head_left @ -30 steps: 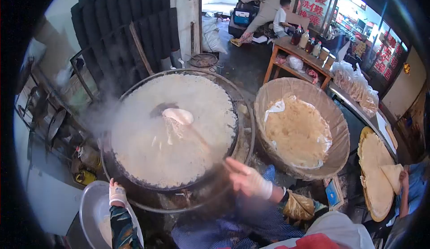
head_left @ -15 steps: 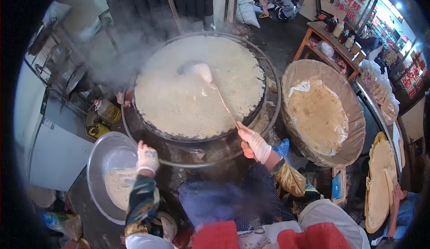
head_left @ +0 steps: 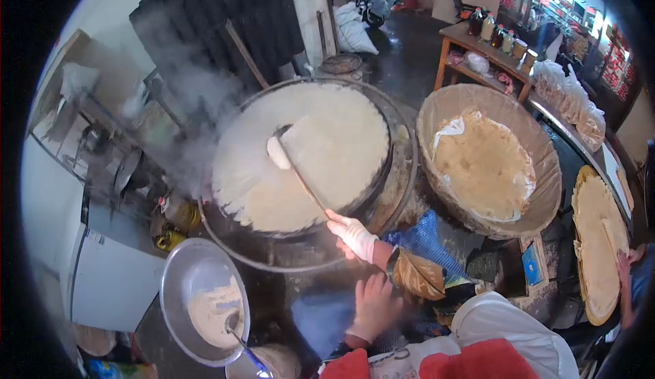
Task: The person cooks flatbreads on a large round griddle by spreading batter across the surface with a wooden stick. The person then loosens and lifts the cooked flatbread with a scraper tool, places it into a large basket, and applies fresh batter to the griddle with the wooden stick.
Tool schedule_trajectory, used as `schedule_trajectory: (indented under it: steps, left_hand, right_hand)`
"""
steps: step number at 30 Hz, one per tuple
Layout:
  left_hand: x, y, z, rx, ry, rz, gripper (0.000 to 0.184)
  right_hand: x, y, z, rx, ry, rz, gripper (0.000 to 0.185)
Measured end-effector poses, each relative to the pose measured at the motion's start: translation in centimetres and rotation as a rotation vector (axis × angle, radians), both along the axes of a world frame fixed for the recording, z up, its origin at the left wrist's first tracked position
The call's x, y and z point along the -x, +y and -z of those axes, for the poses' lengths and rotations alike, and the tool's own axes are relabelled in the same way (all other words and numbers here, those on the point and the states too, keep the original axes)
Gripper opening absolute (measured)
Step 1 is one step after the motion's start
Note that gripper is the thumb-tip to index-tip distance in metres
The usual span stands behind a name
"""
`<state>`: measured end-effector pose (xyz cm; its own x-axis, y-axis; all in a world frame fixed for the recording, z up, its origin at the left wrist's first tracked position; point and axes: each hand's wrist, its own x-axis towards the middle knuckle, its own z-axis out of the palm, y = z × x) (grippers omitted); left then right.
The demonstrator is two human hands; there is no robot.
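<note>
My right hand (head_left: 351, 234), in a light glove, is closed around the wooden handle of a spreader (head_left: 307, 186). The pale head rests on the thin layer of batter (head_left: 341, 126) covering a large round griddle (head_left: 399, 167), and steam rises from its left side. Low in the middle, in front of my body, my left hand (head_left: 375, 307) is slightly blurred, with its fingers apart and nothing visible in them. To its left, a metal bowl (head_left: 176, 290) contains pale batter, and a ladle (head_left: 249, 353) with a blue handle leans in it.
A large lined basket (head_left: 546, 174) with a stack of flat pancakes stands right of the griddle. At far right, another person's hand (head_left: 624, 270) touches an oval board of pancakes (head_left: 600, 242). Bottles (head_left: 488, 27) stand on a wooden table. Oil jugs (head_left: 179, 214) sit left.
My left hand has moved right, from the bowl to in front of my body. The spreader's head has moved left and nearer on the griddle. The ladle now shows in the bowl. The view has shifted.
</note>
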<state>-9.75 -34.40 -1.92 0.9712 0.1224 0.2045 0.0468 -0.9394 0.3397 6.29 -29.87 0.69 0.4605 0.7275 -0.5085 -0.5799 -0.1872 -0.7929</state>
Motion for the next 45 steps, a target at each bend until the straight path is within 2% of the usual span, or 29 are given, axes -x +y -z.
schedule_trajectory:
  steps: [2,3,4,8,10,12,14,16,18,19,21,25,27,28,30,31,32,33,34,35,36,38,39,44,45]
  left_hand:
    - [2.2,0.0,-2.1,0.108,0.256,-0.021,0.051]
    - [3.8,0.6,0.2,0.039,0.091,-0.042,0.047]
    - [4.5,1.5,-1.5,0.137,0.046,-0.094,0.045]
    - [7.5,5.7,-4.3,0.081,-0.150,-0.300,0.039]
    - [9.6,8.7,-4.1,0.056,-0.235,-0.441,0.036]
    - [13.1,11.5,-2.4,-0.037,-0.263,-0.706,0.040]
    - [19.5,16.3,1.3,-0.213,-0.010,-0.871,0.048]
    - [23.4,16.8,3.2,-0.230,0.409,-1.264,0.060]
    - [26.1,17.3,3.3,-0.065,0.842,-1.324,0.063]
    - [27.2,17.7,3.5,-0.068,0.846,-1.316,0.063]
    - [29.2,18.4,4.8,0.319,1.013,-1.368,0.061]
    - [33.9,19.8,11.0,0.222,0.985,-1.398,0.065]
    - [37.7,21.1,15.6,-0.008,0.741,-1.329,0.068]
    - [38.2,21.1,15.8,-0.012,0.742,-1.322,0.068]
    - [38.9,21.3,16.4,0.639,0.353,-1.532,0.070]
    - [33.9,18.4,10.9,0.921,0.171,-1.664,0.062]
    - [31.6,16.4,8.5,0.920,0.175,-1.662,0.062]
    - [30.1,14.9,6.9,0.879,0.055,-1.660,0.063]
    - [29.6,14.2,6.3,0.835,-0.065,-1.656,0.064]
    - [33.4,15.8,11.0,0.819,-0.219,-1.584,0.066]
    - [33.5,15.8,10.8,0.818,-0.216,-1.589,0.066]
    - [32.3,16.2,9.0,0.954,-0.590,-1.454,0.068]
    - [27.3,13.9,2.7,1.047,-0.629,-1.386,0.069]
    - [20.3,14.4,-4.5,1.168,-0.730,-1.263,0.070]
    - [18.5,14.3,-5.7,1.214,-0.756,-1.176,0.071]
  right_hand:
    - [1.1,0.2,0.2,-0.040,0.006,0.016,0.056]
    - [1.5,0.3,0.1,-0.053,0.071,0.014,0.056]
    - [1.9,0.3,-0.3,-0.070,0.131,0.012,0.056]
    - [3.1,0.6,-0.4,-0.087,0.285,0.047,0.051]
    - [2.5,-0.6,-0.4,-0.210,0.400,0.069,0.050]
    - [3.5,-2.1,-0.9,-0.250,0.400,0.119,0.049]
    - [5.1,-4.2,-1.8,-0.322,0.236,0.376,0.050]
    - [5.0,-6.2,-1.6,-0.279,0.221,0.420,0.052]
    - [5.2,-7.6,-1.4,-0.146,0.197,0.436,0.050]
    - [5.4,-8.1,-1.2,-0.143,0.200,0.443,0.050]
    - [5.8,-8.9,-0.8,-0.066,0.118,0.288,0.048]
    - [5.7,-8.4,-1.2,-0.043,0.197,0.239,0.045]
    - [5.1,-8.2,-1.2,-0.047,0.227,0.230,0.045]
    - [4.8,-8.1,-1.2,-0.050,0.255,0.220,0.045]
    - [4.4,-7.9,-1.0,-0.061,0.270,0.221,0.043]
    - [4.3,-7.7,-1.0,-0.074,0.282,0.212,0.042]
    - [4.2,-7.5,-1.0,-0.072,0.284,0.215,0.042]
    - [4.1,-7.3,-1.1,-0.063,0.267,0.208,0.040]
    - [3.9,-7.0,-1.1,-0.053,0.251,0.198,0.039]
    - [3.8,-6.9,-1.2,-0.051,0.253,0.197,0.039]
    - [3.7,-6.7,-1.3,-0.032,0.256,0.197,0.039]
    - [3.7,-6.2,-1.2,-0.015,0.262,0.192,0.038]
    - [3.7,-6.0,-0.8,-0.033,0.262,0.187,0.038]
    - [3.9,-4.8,-0.8,-0.038,0.251,0.179,0.038]
    - [3.7,-4.5,-0.6,-0.045,0.271,0.185,0.038]
